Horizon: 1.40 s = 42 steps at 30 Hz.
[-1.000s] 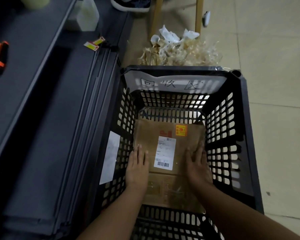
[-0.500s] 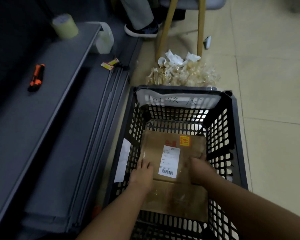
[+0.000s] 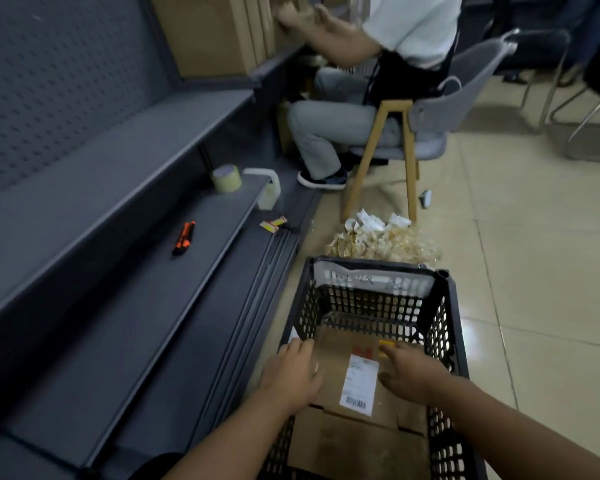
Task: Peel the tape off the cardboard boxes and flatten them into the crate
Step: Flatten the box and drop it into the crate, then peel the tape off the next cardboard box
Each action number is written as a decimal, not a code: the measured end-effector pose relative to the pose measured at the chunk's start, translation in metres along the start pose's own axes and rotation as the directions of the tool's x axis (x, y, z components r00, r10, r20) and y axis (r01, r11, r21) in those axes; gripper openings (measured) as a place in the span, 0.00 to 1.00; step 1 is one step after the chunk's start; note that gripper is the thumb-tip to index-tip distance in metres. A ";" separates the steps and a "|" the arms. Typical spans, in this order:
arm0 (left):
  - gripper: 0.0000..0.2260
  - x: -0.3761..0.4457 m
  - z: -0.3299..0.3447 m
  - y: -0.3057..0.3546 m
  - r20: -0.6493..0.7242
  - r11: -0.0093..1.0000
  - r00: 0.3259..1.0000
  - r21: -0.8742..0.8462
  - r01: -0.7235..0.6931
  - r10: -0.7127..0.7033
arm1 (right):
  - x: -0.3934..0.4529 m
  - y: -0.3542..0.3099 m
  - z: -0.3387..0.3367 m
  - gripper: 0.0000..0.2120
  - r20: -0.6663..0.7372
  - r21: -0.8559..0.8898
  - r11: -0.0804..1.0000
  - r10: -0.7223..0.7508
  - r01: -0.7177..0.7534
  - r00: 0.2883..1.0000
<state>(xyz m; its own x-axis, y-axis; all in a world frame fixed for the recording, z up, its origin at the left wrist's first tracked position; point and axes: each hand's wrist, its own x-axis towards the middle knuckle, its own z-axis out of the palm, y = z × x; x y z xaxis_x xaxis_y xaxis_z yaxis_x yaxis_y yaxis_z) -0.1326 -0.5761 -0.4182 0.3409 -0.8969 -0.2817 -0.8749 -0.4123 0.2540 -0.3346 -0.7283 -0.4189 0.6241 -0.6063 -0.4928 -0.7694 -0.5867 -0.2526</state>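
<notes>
A flattened brown cardboard box point(image 3: 336, 386) with a white shipping label lies in the bottom of the black perforated crate point(image 3: 447, 327). My left hand point(image 3: 290, 374) hovers over the box's left edge near the crate's left wall, fingers relaxed and holding nothing. My right hand point(image 3: 407, 372) hovers over the box's right part, fingers spread and empty. Whether either hand still touches the cardboard is unclear. Peeled tape scraps point(image 3: 381, 240) lie heaped on the floor just beyond the crate.
Grey shelving point(image 3: 118, 271) runs along the left, carrying an orange utility knife point(image 3: 183, 237), a tape roll point(image 3: 226, 178) and a white bottle point(image 3: 267, 188). A seated person point(image 3: 354, 109) on a wooden-legged chair point(image 3: 426, 133) works beyond the tape heap. Tiled floor lies right.
Both hands have risen from pressing the flattened box deep in the crate to up near its rim. The camera has tilted up, bringing the seated person and shelves into view.
</notes>
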 end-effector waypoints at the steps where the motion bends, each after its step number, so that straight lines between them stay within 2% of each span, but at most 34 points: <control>1: 0.25 -0.008 -0.010 -0.001 -0.019 0.998 1.000 -0.054 0.021 -0.022 | -0.006 -0.005 -0.005 0.32 -0.035 0.008 1.000 -0.014 0.014 0.999; 3: 0.24 -0.024 -0.027 -0.004 -0.057 0.992 0.997 -0.116 0.043 -0.050 | -0.017 -0.017 -0.016 0.31 -0.086 0.019 0.999 -0.030 0.032 0.996; 6: 0.22 -0.047 -0.054 -0.010 -0.110 0.991 0.991 -0.120 0.063 -0.077 | -0.035 -0.035 -0.039 0.31 -0.150 0.016 0.997 -0.075 0.078 0.986; 10: 0.28 -0.083 -0.087 -0.017 -0.154 0.987 0.981 -0.129 0.095 -0.114 | -0.055 -0.060 -0.074 0.33 -0.134 -0.043 0.986 -0.167 0.163 0.977; 16: 0.29 -0.136 -0.136 -0.031 -0.314 0.991 0.940 -0.039 0.127 -0.133 | -0.085 -0.117 -0.116 0.20 -0.250 -0.137 0.939 -0.341 0.316 0.906; 18: 0.28 -0.153 -0.157 -0.034 -0.412 0.988 0.900 0.001 0.156 -0.142 | -0.093 -0.140 -0.126 0.17 -0.299 -0.155 0.916 -0.400 0.370 0.866; 22: 0.27 -0.193 -0.197 -0.044 -0.563 0.967 0.812 0.087 0.240 -0.151 | -0.108 -0.184 -0.142 0.26 -0.339 -0.231 0.878 -0.477 0.420 0.811; 27: 0.27 -0.255 -0.236 -0.065 -0.643 0.937 0.746 0.123 0.328 -0.177 | -0.130 -0.238 -0.167 0.24 -0.376 -0.304 0.803 -0.596 0.513 0.710; 32: 0.23 -0.333 -0.255 -0.095 -0.736 0.866 0.656 0.208 0.455 -0.168 | -0.151 -0.303 -0.178 0.23 -0.325 -0.397 0.686 -0.727 0.610 0.605; 36: 0.25 -0.391 -0.269 -0.120 -0.745 0.790 0.568 0.092 0.607 -0.350 | -0.163 -0.358 -0.177 0.27 -0.289 -0.411 0.590 -0.808 0.695 0.514; 42: 0.24 -0.474 -0.270 -0.143 -0.767 0.662 0.417 -0.015 0.749 -0.488 | -0.189 -0.448 -0.163 0.25 -0.268 -0.437 0.445 -0.894 0.781 0.360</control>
<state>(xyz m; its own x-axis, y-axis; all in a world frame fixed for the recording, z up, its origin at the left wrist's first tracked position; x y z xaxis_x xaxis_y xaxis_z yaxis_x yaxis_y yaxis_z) -0.0762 -0.1351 -0.0711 0.8330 -0.2950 0.4680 -0.3190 -0.9473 -0.0293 -0.0854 -0.4382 -0.0773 0.9486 0.1627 0.2713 0.2045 -0.9698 -0.1333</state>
